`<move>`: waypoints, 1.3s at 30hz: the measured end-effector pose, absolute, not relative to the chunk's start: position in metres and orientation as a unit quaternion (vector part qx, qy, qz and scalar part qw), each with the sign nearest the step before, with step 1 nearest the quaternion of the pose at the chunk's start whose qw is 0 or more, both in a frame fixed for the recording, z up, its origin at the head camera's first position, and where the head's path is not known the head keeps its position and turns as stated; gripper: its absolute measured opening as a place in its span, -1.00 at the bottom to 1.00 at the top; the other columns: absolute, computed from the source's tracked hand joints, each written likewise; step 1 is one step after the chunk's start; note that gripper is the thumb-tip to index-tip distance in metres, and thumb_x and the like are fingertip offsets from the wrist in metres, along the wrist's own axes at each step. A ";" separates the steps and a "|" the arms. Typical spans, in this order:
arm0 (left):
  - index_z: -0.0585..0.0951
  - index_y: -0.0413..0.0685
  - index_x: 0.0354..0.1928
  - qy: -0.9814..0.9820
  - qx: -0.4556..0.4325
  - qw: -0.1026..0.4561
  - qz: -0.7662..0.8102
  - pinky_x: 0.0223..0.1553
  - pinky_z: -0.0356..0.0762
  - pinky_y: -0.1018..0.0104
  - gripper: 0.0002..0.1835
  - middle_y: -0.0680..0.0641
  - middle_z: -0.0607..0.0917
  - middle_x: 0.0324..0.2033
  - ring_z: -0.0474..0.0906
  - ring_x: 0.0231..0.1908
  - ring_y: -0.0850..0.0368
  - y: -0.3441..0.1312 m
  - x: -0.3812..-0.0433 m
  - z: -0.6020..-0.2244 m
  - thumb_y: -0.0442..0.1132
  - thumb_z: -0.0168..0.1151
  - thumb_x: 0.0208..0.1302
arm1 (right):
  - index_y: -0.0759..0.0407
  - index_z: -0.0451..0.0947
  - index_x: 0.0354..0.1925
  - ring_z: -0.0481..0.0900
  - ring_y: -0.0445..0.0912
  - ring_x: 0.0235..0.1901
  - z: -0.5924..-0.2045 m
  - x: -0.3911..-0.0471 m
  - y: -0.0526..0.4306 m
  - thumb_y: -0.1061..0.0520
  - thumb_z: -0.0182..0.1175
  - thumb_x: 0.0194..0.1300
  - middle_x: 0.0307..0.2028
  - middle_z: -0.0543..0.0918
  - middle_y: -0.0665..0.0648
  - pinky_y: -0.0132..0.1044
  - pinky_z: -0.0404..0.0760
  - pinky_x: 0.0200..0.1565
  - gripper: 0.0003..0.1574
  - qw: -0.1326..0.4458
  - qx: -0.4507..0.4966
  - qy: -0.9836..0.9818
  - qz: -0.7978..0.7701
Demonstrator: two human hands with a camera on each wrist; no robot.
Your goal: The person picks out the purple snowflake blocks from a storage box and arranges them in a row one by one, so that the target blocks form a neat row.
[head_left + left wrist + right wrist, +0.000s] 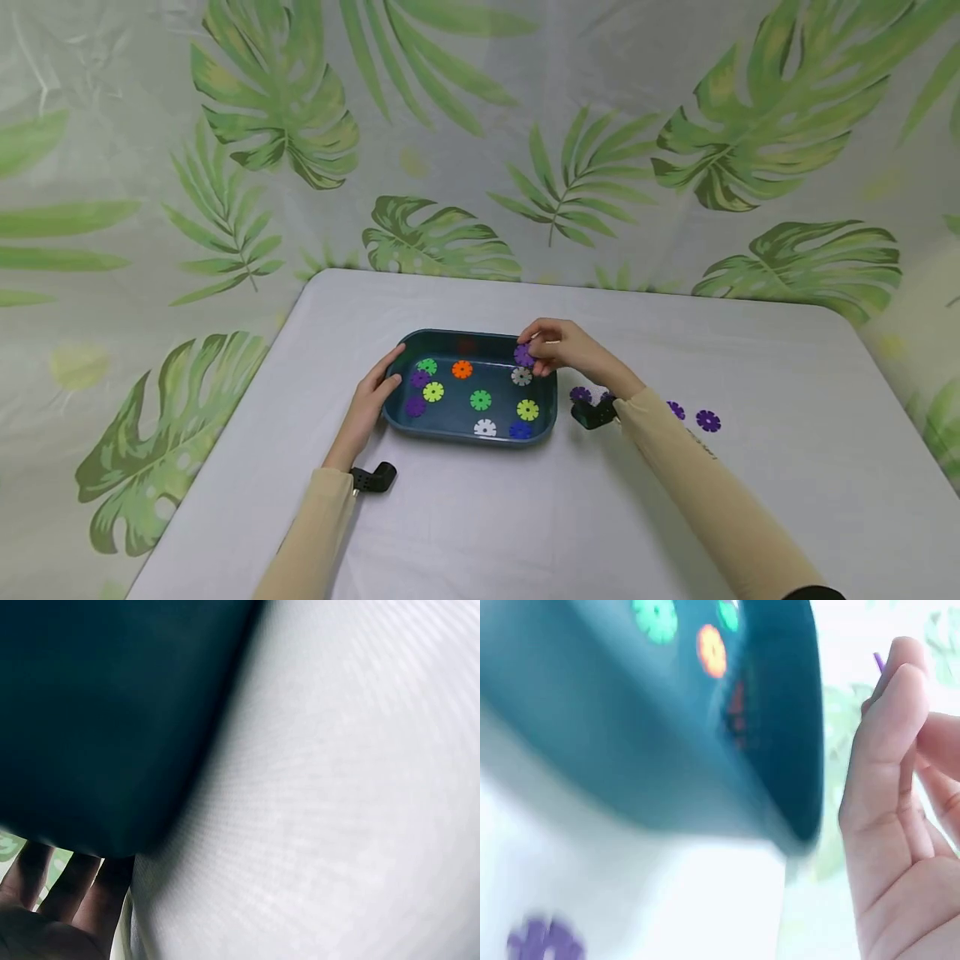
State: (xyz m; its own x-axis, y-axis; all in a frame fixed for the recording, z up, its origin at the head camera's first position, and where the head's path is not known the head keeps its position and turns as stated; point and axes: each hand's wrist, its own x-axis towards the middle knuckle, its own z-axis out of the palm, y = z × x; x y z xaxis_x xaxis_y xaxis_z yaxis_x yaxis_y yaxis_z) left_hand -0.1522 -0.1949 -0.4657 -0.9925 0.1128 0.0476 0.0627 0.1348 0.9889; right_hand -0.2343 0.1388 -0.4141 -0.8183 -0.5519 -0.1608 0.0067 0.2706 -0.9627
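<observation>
Currently, the right hand point(558, 343) pinches a purple disc point(523, 357) at the far right corner of the tray point(448, 419); whether the disc touches the wall cannot be told. A light edge grip seems best, fingertips kept clear of the rim and the grey disc point(517, 377) just nearer. The left hand point(367, 400) holds the tray's left end, thumb at the rim; steady pressure should stop sliding. Inside, two purple discs point(415, 407), one green and one yellow lie left, an orange disc point(462, 369) farther off, another green mid-tray, white, blue and yellow toward near right. Outside, spare discs point(708, 421), also purple, lie right on the table point(465, 517).
</observation>
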 end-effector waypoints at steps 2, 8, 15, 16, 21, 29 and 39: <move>0.25 -0.04 0.43 0.753 0.058 0.019 0.656 0.39 -0.13 0.06 -0.49 -0.01 0.20 0.41 -0.05 0.42 0.11 -0.195 -0.152 -0.465 -0.32 -0.08 0.48 | 0.40 0.45 0.02 0.59 -0.02 -0.48 -0.414 -0.233 0.156 0.27 0.05 0.39 -0.36 0.56 0.23 -0.04 0.66 -0.26 -0.72 0.232 -0.167 0.760 -0.583; 0.24 -0.06 0.43 0.753 0.060 0.019 0.655 0.39 -0.14 0.03 -0.49 -0.03 0.19 0.41 -0.05 0.42 0.08 -0.194 -0.151 -0.464 -0.32 -0.08 0.48 | 0.44 0.37 0.07 0.58 -0.05 -0.45 -0.418 -0.223 0.217 0.21 0.05 0.42 -0.38 0.57 0.23 -0.16 0.66 -0.23 -0.64 0.206 -0.126 0.767 -0.595; 0.24 -0.04 0.43 0.753 0.061 0.019 0.655 0.39 -0.14 0.03 -0.49 -0.01 0.20 0.41 -0.05 0.42 0.09 -0.194 -0.151 -0.465 -0.31 -0.08 0.48 | 0.45 0.33 0.08 0.61 -0.04 -0.42 -0.430 -0.202 0.290 0.17 0.02 0.46 -0.36 0.58 0.18 -0.23 0.65 -0.23 -0.62 0.177 -0.090 0.763 -0.615; 0.24 -0.04 0.43 0.753 0.061 0.019 0.655 0.39 -0.14 0.03 -0.49 -0.01 0.20 0.41 -0.05 0.42 0.09 -0.194 -0.151 -0.465 -0.31 -0.08 0.48 | 0.44 0.33 0.07 0.61 -0.05 -0.42 -0.432 -0.198 0.300 0.17 0.01 0.46 -0.35 0.58 0.17 -0.23 0.65 -0.23 -0.63 0.173 -0.085 0.763 -0.616; 0.24 -0.04 0.43 0.752 0.062 0.020 0.656 0.39 -0.14 0.04 -0.49 -0.01 0.20 0.41 -0.05 0.42 0.11 -0.194 -0.151 -0.466 -0.32 -0.09 0.48 | 0.31 0.43 0.00 0.62 -0.10 -0.41 -0.448 -0.176 0.348 0.16 0.01 0.47 -0.35 0.62 0.14 -0.27 0.65 -0.27 -0.75 0.153 -0.049 0.772 -0.615; 0.24 -0.02 0.44 0.752 0.058 0.021 0.657 0.39 -0.13 0.04 -0.49 0.00 0.19 0.41 -0.05 0.42 0.11 -0.196 -0.150 -0.467 -0.30 -0.08 0.49 | 0.18 0.55 -0.14 0.63 -0.14 -0.45 -0.473 -0.147 0.405 0.29 -0.02 0.44 -0.37 0.62 0.04 -0.34 0.64 -0.38 -0.80 0.126 -0.025 0.775 -0.619; 0.24 -0.04 0.43 0.752 0.063 0.019 0.656 0.39 -0.14 0.04 -0.49 -0.01 0.20 0.41 -0.04 0.42 0.11 -0.194 -0.151 -0.467 -0.30 -0.07 0.48 | 0.62 0.34 0.01 0.62 -0.14 -0.51 -0.480 -0.139 0.409 0.25 -0.10 0.46 -0.38 0.59 0.19 -0.29 0.65 -0.43 -0.62 0.108 0.001 0.879 -0.464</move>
